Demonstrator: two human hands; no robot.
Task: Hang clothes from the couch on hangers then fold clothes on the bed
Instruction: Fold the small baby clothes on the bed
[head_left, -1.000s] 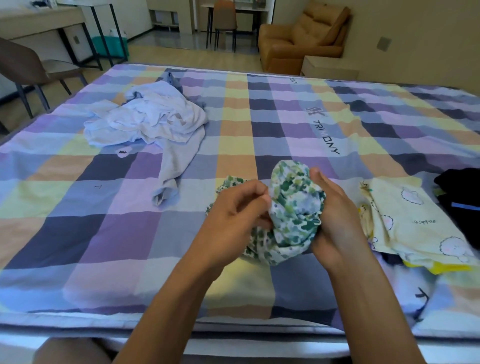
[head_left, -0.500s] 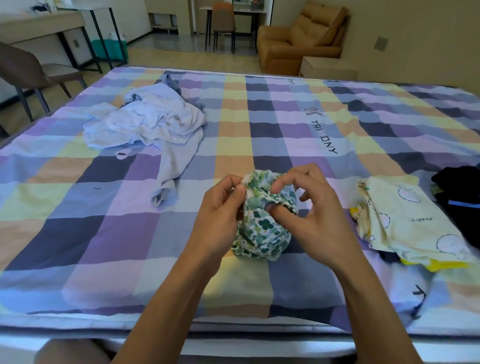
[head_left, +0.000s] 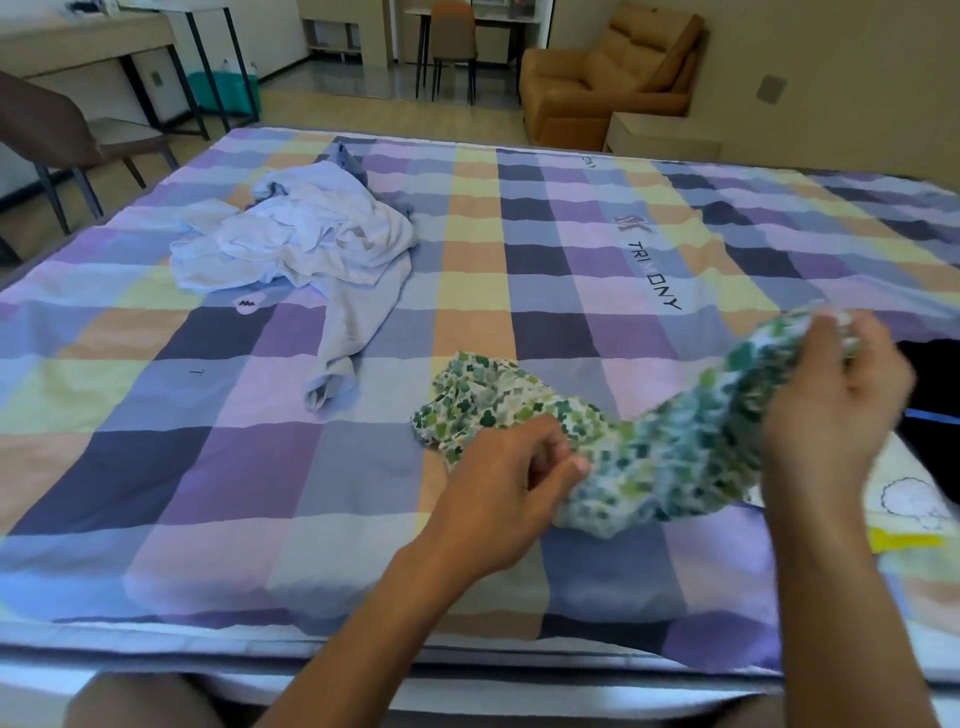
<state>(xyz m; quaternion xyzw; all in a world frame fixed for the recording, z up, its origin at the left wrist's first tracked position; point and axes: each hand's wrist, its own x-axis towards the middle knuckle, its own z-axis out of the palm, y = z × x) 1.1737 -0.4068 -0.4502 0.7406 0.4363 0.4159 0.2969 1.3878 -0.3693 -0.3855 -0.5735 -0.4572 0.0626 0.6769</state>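
- Grip, left hand (head_left: 509, 483): the fingers are curled and the thumb and fingertips pinch the near end of the green-printed garment (head_left: 649, 457), low over the bed (head_left: 208, 493).
- Grip, right hand (head_left: 831, 410): the fingers are closed round the other end of the same garment, and the hand is held higher than the left. It is blurred, so the exact finger placement cannot be told.
- Garment position: the cloth runs as a loose band from the left hand up and to the right into the right hand. A further bunched part lies on the bedcover just beyond the left hand.
- Bed surface: a checked cover in purple, blue, yellow and orange, with dark lettering (head_left: 654, 275) printed right of centre.
- Pile of pale clothes (head_left: 311, 234): lies crumpled on the far left part of the bed, well apart from both hands. One long piece trails from it toward the near edge.
- Yellow garment (head_left: 914, 501): lies on the bed at the right edge of the view, just beside the right forearm. It bears a cloud print.
- Black garment (head_left: 935, 374): lies beyond the yellow one, partly hidden by the right hand.
- Room beyond the bed: a couch (head_left: 608, 78) at the far right, a brown chair (head_left: 62, 130) and a desk (head_left: 78, 41) at the left.
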